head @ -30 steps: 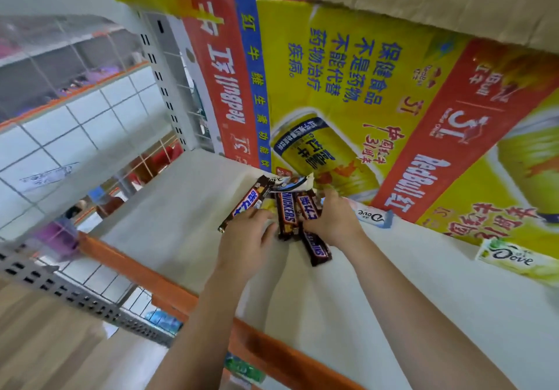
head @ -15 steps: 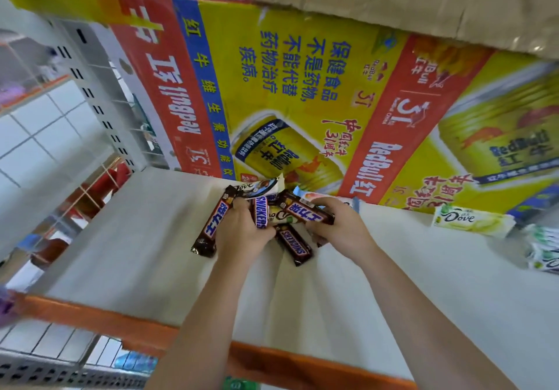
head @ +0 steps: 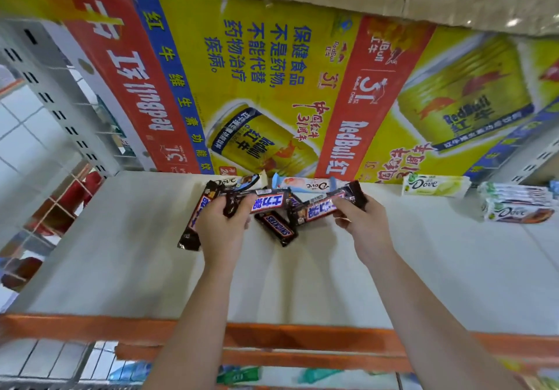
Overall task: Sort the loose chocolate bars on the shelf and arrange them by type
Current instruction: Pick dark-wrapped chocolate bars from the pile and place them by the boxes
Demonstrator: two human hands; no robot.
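Several brown Snickers bars lie and hang over the white shelf board (head: 393,268). My left hand (head: 222,229) grips one Snickers bar (head: 266,203) by its left end, and another Snickers bar (head: 196,220) sticks out to the left beneath that hand. My right hand (head: 361,223) pinches a second lifted Snickers bar (head: 320,208) near its right end. One more Snickers bar (head: 276,227) rests flat on the shelf between my hands. Behind them lie a dark Dove bar (head: 239,182) and a pale blue Dove bar (head: 305,184).
A green Dove bar (head: 435,185) lies at the back right, with a stack of Dove bars (head: 517,206) further right. A yellow and red Red Bull carton (head: 287,93) stands along the back. The shelf's orange front rail (head: 302,336) runs below my arms.
My hands have drawn apart, each lifting a Snickers bar off the pile. The camera has moved closer and a little rightward, bringing the stacked Dove bars into view.
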